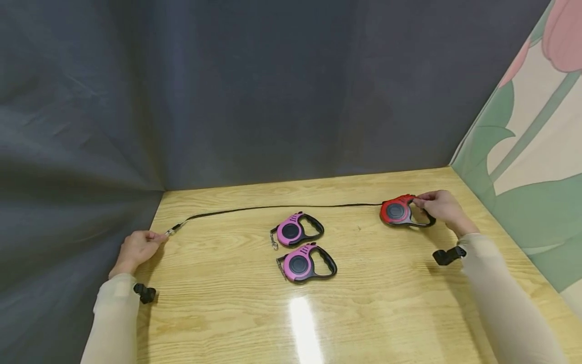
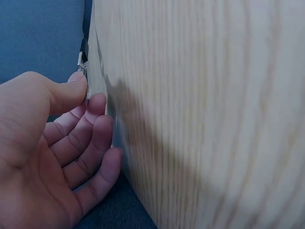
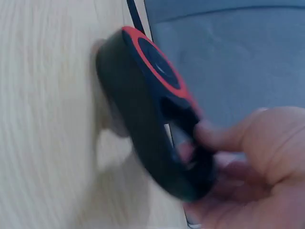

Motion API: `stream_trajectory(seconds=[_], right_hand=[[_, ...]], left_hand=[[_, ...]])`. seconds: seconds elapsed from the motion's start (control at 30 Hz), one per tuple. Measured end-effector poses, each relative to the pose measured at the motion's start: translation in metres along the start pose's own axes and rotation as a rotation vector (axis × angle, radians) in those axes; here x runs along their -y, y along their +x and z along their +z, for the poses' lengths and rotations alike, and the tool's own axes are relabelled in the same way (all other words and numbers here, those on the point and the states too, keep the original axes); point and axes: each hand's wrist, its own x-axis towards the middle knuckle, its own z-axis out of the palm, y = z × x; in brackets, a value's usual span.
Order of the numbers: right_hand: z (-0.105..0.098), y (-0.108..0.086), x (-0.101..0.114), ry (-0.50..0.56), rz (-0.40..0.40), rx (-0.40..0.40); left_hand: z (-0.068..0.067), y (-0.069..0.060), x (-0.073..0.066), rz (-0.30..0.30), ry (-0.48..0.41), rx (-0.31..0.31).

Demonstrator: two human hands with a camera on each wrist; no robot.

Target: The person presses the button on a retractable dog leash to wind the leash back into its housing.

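Observation:
In the head view, a red and black retractable dog leash [image 1: 395, 211] is at the right of the table, its black cord [image 1: 273, 207] drawn out across to the far left. My right hand [image 1: 442, 207] grips the leash by its handle; the right wrist view shows thumb and fingers around the black handle [image 3: 190, 176]. At the cord's left end, my left hand [image 1: 138, 248] pinches the metal clip [image 1: 170, 231] between thumb and forefinger, the other fingers loosely curled. Two pink and black retractable leashes, an upper one [image 1: 289, 231] and a lower one [image 1: 298, 265], lie between the hands.
The wooden table [image 1: 218, 303] meets a dark grey cloth [image 1: 291, 91] at the back and left. On the right hangs a flower-patterned cloth [image 1: 532, 151]. Each wrist wears a small black camera. Light glares off the table's front middle.

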Motion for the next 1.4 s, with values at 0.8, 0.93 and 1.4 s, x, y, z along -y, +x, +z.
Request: stream_trajectory(seconds=[0.8, 0.93, 1.4], right_hand=[[0.005, 0.004, 0.004, 0.063, -0.084, -0.296], [0.004, 0.006, 0.001, 0.206, -0.030, -0.327], [-0.013, 0.005, -0.005, 0.265, 0.082, -0.218]], left_hand=[[-0.010, -0.007, -0.012, 0.085, 0.007, -0.193], [-0.011, -0.008, -0.015, 0.085, -0.004, -0.213], [-0.009, -0.011, -0.010, 0.054, -0.018, -0.280]])
